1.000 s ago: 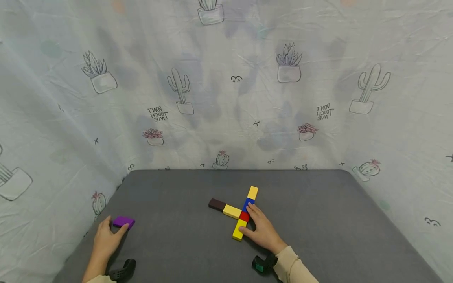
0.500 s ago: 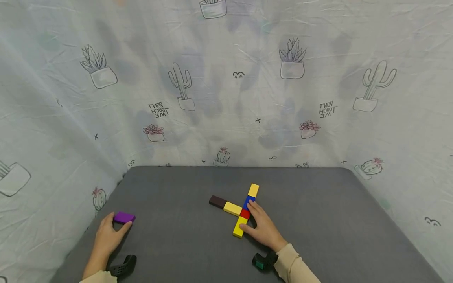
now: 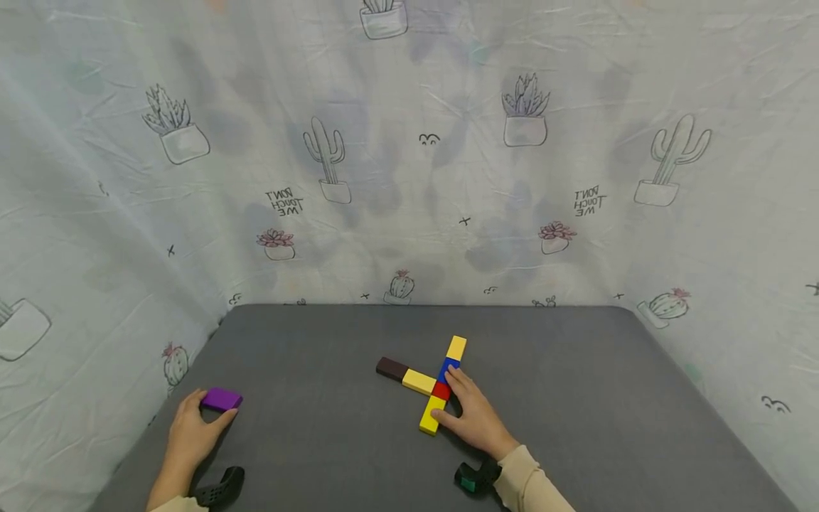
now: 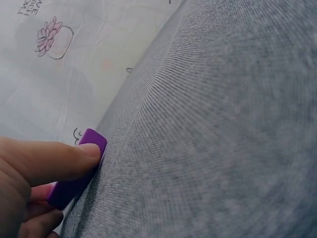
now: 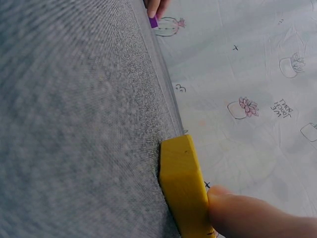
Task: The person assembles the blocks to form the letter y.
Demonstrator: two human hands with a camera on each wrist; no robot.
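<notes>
At the left of the table, my left hand [image 3: 195, 429] holds a flat purple block [image 3: 221, 400] between thumb and fingers. The left wrist view shows the thumb [image 4: 59, 161] against one side of this block, with fingers partly hidden behind it. My right hand [image 3: 478, 419] rests over a row of joined blocks: its fingertips lie on a blue block [image 3: 443, 370] and its thumb touches a bright yellow block [image 3: 431, 419]. Between these two sits a red block [image 3: 441, 390]. In the right wrist view the thumb [image 5: 237, 210] presses the yellow block's face.
A pale yellow block [image 3: 456, 347] tops the row. Another pale yellow block [image 3: 419, 382] and a dark brown block [image 3: 392, 368] branch left from the red one. The grey table [image 3: 320, 441] is backed by a cactus-print curtain [image 3: 397, 213]. Black wrist devices sit on both wrists.
My left thumb and fingers have closed slightly around the purple block, which has turned a little in place. The right hand and the joined blocks stay as they were.
</notes>
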